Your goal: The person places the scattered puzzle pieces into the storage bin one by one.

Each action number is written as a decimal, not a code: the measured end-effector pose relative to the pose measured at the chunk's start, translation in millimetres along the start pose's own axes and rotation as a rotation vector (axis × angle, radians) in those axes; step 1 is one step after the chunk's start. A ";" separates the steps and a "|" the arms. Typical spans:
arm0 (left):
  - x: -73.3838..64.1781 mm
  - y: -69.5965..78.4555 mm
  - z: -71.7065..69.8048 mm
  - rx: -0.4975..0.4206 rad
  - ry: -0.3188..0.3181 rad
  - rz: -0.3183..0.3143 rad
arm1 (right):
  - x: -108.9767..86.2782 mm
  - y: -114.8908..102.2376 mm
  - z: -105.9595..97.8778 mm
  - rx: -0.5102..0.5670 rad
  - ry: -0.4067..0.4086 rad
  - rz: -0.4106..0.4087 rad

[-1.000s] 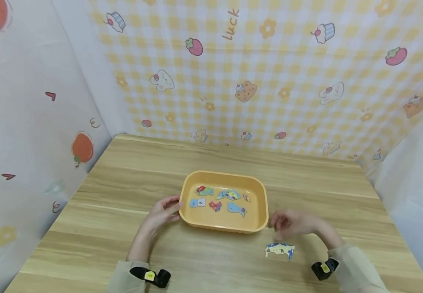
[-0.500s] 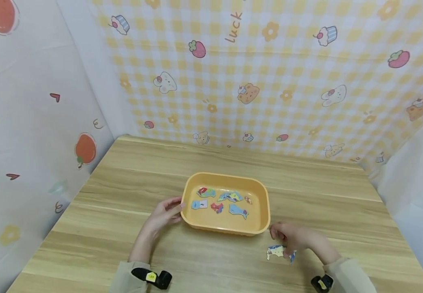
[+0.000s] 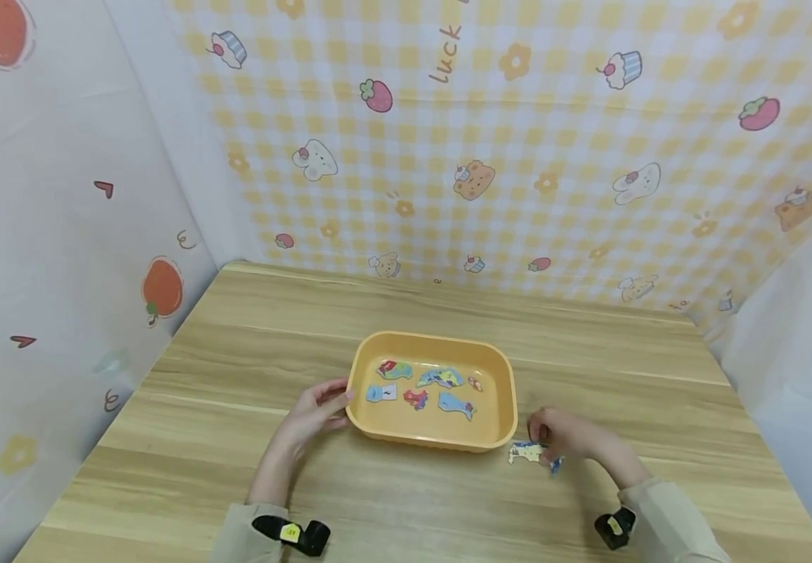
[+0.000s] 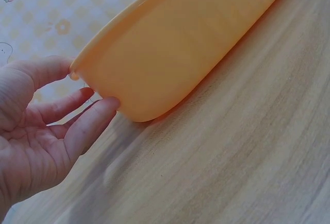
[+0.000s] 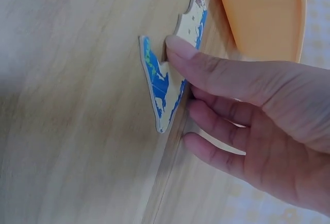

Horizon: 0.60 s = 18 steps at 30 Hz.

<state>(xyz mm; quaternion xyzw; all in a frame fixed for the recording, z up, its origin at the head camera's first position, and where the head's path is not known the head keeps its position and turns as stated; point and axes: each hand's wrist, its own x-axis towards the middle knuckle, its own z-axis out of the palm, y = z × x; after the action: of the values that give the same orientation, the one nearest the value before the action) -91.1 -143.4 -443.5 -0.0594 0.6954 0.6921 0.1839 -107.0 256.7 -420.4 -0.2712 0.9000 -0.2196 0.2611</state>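
A yellow plastic tray [image 3: 420, 439] stands on the table. My left hand [image 3: 314, 414] is at its left end, thumb on the rim and fingertips against the outer wall [image 4: 149, 64]. Beyond the tray's right front corner, my right hand [image 3: 570, 438] pinches a flat, irregular cream-and-blue puzzle piece [image 3: 527, 452] between thumb and fingers. In the right wrist view, the thumb lies over the edge of the puzzle piece [image 5: 161, 87] and the fingertips go behind it. Whether the piece is fully off the table I cannot tell.
Inside the tray lie several flat coloured pieces, among them a blue piece [image 3: 456, 404], a red piece [image 3: 416, 399] and a green-and-red piece [image 3: 395, 370]. The wooden table [image 3: 293, 313] ends at a checked cloth [image 3: 406, 156] behind and a white cloth [image 3: 75, 234] at left.
My right hand has come down on the cream-and-blue puzzle piece, taken hold of it and moved it a little away from me, towards the tray's corner. My left hand stays at the tray.
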 end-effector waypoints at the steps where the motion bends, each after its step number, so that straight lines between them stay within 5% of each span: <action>1: -0.1 0.1 -0.2 0.001 -0.001 0.000 | 0.4 0.7 -1.0 0.022 -0.014 -0.006; 18: -0.4 0.1 -0.1 0.000 0.005 0.003 | -9.0 8.2 -20.7 0.281 -0.164 -0.030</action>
<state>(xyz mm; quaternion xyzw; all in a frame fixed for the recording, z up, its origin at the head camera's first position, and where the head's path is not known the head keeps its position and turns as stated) -90.7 -143.5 -443.3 -0.0601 0.6962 0.6921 0.1811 -115.9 273.6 -405.8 -0.2627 0.8320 -0.3242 0.3657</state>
